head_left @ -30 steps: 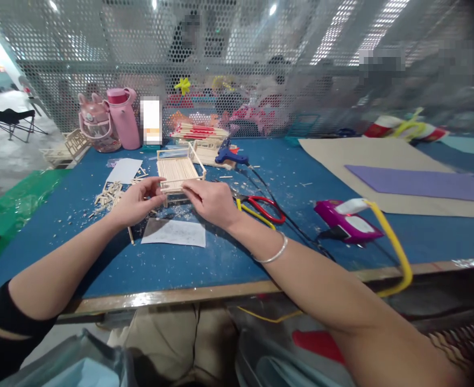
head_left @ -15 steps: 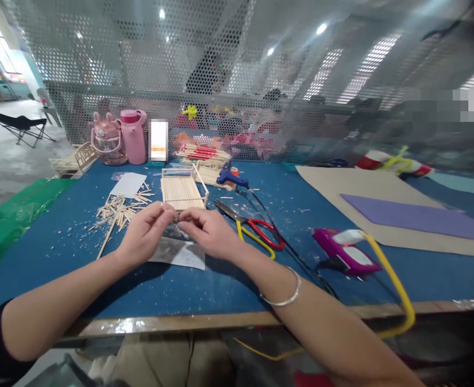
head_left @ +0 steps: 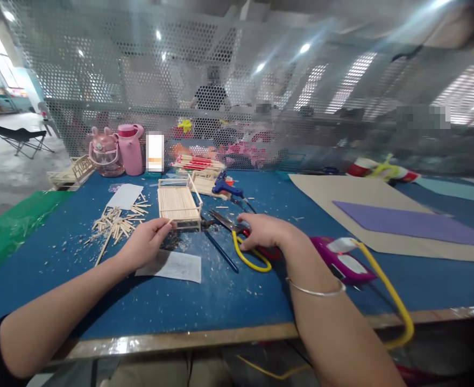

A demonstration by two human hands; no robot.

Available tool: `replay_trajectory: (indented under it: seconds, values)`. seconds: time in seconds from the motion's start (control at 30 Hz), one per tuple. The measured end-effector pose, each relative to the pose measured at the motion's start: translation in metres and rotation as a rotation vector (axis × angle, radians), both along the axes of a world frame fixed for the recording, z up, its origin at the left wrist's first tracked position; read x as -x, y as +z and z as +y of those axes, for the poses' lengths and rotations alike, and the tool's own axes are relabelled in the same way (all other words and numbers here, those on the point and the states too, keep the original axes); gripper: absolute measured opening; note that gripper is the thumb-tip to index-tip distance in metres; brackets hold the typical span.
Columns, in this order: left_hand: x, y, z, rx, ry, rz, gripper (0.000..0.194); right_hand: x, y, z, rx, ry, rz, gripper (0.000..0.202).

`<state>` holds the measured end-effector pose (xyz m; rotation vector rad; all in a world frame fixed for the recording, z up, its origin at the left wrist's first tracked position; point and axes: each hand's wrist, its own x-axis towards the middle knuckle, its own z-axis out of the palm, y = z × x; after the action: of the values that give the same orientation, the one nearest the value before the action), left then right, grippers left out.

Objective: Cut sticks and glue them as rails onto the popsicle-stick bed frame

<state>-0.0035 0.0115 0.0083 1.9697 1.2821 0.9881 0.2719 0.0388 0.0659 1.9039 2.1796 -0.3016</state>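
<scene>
My left hand [head_left: 150, 241] pinches a small wooden stick [head_left: 171, 221] just in front of the model frame of thin sticks [head_left: 178, 202]. Over the scissors [head_left: 250, 262], which have one yellow and one red handle, my right hand [head_left: 261, 231] reaches with thumb and fingers apart; whether it touches them is unclear. A blue-handled tool [head_left: 223, 252] lies left of the scissors. Below my left hand is a white paper [head_left: 180, 267]. Loose short sticks [head_left: 118, 224] are heaped to the left.
A blue glue gun [head_left: 228, 186] lies behind the scissors, its cord running right. The purple device [head_left: 347, 263] with a yellow cable is at right, near cardboard [head_left: 315, 196] and a purple sheet [head_left: 406, 220]. Pink bottles [head_left: 130, 151] stand at the back left.
My hands have parted. The right one moved right to the scissors and opened; the left stays near the model with a stick. The blue-handled tool now shows. The view has shifted slightly.
</scene>
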Motion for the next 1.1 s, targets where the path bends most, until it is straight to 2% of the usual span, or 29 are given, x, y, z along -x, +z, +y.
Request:
replay_trajectory:
  seconds: [0.17,0.33,0.53,0.67,0.73,0.97,1.03,1.1]
  values:
    - [0.001,0.003,0.001,0.078,0.005,-0.126,0.028,0.005,0.005,-0.001,-0.01,-0.014,-0.061,0.066]
    - [-0.001,0.006,-0.003,0.316,-0.041,-0.379,0.03,0.005,0.009,-0.002,0.026,-0.006,-0.059,0.053]
    - [-0.003,0.01,-0.007,0.549,-0.114,-0.69,0.02,0.004,0.006,0.001,0.012,-0.006,-0.06,0.047]
    - [-0.004,0.014,-0.009,0.674,-0.124,-0.783,0.016,0.003,0.004,0.001,-0.027,-0.024,-0.043,0.041]
    - [-0.004,0.013,-0.01,0.64,-0.118,-0.767,0.017,0.004,0.004,0.001,-0.033,-0.013,-0.04,0.04]
    - [-0.003,0.004,-0.008,0.331,-0.049,-0.639,0.019,0.01,0.004,-0.002,-0.049,-0.021,-0.036,0.05]
    - [-0.004,0.005,-0.01,0.28,-0.027,-0.654,0.016,0.018,0.004,-0.006,-0.188,-0.024,0.047,0.043]
    - [-0.007,0.007,-0.013,0.247,-0.002,-0.652,0.011,0.033,0.001,-0.011,-0.407,0.073,0.24,0.031]
